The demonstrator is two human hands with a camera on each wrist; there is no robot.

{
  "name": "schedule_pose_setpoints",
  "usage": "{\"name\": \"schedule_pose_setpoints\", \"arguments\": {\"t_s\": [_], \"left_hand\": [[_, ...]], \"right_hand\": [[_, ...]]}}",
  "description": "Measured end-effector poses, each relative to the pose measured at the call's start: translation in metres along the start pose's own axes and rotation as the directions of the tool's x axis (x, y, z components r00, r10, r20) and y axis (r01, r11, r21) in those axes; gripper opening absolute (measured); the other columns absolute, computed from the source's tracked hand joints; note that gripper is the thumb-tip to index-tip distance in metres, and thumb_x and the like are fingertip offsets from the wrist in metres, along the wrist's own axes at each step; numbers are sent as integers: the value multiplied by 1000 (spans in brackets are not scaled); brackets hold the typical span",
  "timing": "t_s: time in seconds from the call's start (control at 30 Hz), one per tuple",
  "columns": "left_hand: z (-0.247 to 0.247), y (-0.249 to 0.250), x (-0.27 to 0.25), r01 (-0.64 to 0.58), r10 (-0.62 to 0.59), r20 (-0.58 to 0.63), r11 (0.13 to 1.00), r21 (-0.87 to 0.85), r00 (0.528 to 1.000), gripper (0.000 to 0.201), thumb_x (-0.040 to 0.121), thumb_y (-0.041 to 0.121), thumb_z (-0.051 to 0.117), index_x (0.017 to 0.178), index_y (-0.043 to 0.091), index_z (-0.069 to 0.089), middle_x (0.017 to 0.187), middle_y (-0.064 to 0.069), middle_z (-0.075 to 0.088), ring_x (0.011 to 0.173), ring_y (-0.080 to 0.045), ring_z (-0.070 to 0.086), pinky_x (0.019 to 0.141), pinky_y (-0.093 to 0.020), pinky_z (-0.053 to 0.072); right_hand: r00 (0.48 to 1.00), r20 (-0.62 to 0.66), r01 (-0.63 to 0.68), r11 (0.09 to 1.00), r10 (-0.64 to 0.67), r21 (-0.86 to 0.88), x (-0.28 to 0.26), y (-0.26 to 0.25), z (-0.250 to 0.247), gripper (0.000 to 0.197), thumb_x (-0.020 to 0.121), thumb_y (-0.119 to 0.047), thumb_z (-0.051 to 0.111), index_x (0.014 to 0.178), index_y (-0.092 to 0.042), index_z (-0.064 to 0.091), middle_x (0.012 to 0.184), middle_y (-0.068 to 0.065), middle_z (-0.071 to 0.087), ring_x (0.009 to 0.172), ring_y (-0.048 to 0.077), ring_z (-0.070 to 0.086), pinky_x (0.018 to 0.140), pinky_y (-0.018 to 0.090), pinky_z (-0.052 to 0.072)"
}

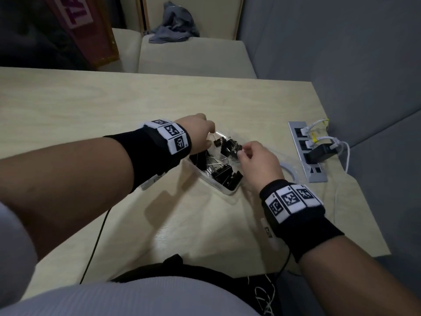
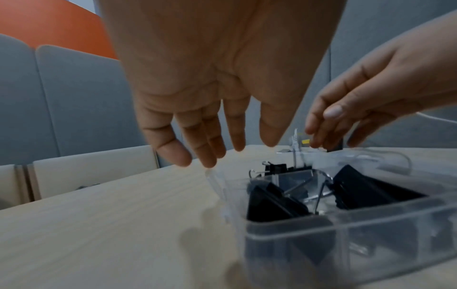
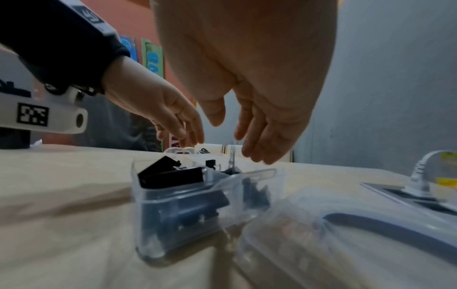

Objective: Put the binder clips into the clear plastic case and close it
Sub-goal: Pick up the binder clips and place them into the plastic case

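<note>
From the head view we have both hands over the clear plastic case (image 1: pixel 227 190), which sits open on the bench (image 1: pixel 114 106) with the black binder clips (image 1: pixel 227 147) heaped inside; our left hand (image 1: pixel 198 133) hangs over the far left edge and our right hand (image 1: pixel 257 160) over the right side, fingers bent down toward the pile, though from here we cannot tell whether either one pinches a clip. The left wrist view settles it for that side: our left hand (image 2: pixel 210 101) has its fingers (image 2: pixel 210 140) straight and apart above the case (image 2: pixel 346 224), holding nothing, and the clips (image 2: pixel 272 205) lie below the rim. In the right wrist view our right hand (image 3: pixel 259 117) is likewise relaxed and empty above the case (image 3: pixel 185 195), and the lid (image 3: pixel 346 224) lies just beside it, toward the power strip (image 3: pixel 408 195). We judge the loading nearly done; to close well we should press down any wire handle that stands above the rim, then bring the lid over squarely and press its edges evenly.
</note>
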State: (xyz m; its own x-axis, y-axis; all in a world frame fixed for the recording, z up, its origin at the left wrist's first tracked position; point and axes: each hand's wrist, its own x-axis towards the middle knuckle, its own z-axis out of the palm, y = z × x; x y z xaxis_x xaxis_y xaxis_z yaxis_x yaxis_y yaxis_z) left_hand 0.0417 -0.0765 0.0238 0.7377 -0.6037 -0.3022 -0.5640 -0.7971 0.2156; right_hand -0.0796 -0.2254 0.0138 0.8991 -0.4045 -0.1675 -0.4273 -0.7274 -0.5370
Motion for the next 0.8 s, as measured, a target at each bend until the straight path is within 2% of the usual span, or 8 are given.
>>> {"name": "schedule_pose_setpoints", "arguments": {"t_s": [0.13,0.27,0.4,0.5,0.57,0.67,0.73,0.8], "left_hand": [[7,-5,-10,-50,30,114,983,177,993,39,90,39,52,123,22,62,135,-3,50,122,-28,48,94,-47,49],[4,-4,-20,-12,-33,167,965,261,985,44,91,46,47,110,13,68,127,-2,53,112,-27,51,83,-40,50],[0,-7,-28,-46,-19,205,951,305,979,48,90,52,43,99,14,71,117,-2,59,99,-28,58,73,-37,49],[2,-4,-33,-83,44,139,953,290,989,41,90,50,45,109,22,68,117,-1,59,107,-27,55,82,-40,49],[10,0,-34,-144,119,105,949,281,987,44,89,51,45,124,28,58,130,1,54,120,-26,49,92,-44,45],[24,7,-35,-266,230,157,922,280,961,57,89,54,46,141,32,40,154,8,33,141,-20,30,105,-49,35],[29,8,-34,-267,201,228,913,309,952,62,89,57,45,144,31,35,158,10,25,147,-18,19,110,-52,28],[31,4,-33,-231,145,261,912,339,954,62,87,61,44,140,30,41,153,11,34,147,-17,19,110,-54,24]], "right_hand": [[994,106,46,973,-22,-225,4,6,4,30,94,-34,49,118,-20,59,114,5,65,102,26,60,89,40,49],[968,235,174,908,-87,-381,-5,7,12,33,94,-42,44,111,-23,64,106,3,68,104,25,56,92,41,41],[941,316,249,877,-120,-410,-12,8,16,36,95,-46,39,109,-23,63,107,2,66,107,26,55,92,43,36],[939,317,266,870,-137,-414,-14,9,21,46,94,-53,37,121,-22,57,123,3,57,117,25,50,96,44,35],[929,336,283,882,-154,-378,-12,9,26,49,93,-56,36,124,-24,54,126,0,56,119,23,50,98,46,33],[903,387,316,899,-187,-303,-11,10,32,40,92,-54,37,121,-29,51,121,-4,61,118,21,53,101,49,28],[906,377,315,903,-194,-291,-12,14,32,43,92,-55,37,124,-29,50,123,-5,61,119,19,52,105,50,25],[927,306,312,898,-216,-311,-13,19,29,49,92,-57,37,127,-26,50,128,-4,59,121,19,50,107,47,26]]}}
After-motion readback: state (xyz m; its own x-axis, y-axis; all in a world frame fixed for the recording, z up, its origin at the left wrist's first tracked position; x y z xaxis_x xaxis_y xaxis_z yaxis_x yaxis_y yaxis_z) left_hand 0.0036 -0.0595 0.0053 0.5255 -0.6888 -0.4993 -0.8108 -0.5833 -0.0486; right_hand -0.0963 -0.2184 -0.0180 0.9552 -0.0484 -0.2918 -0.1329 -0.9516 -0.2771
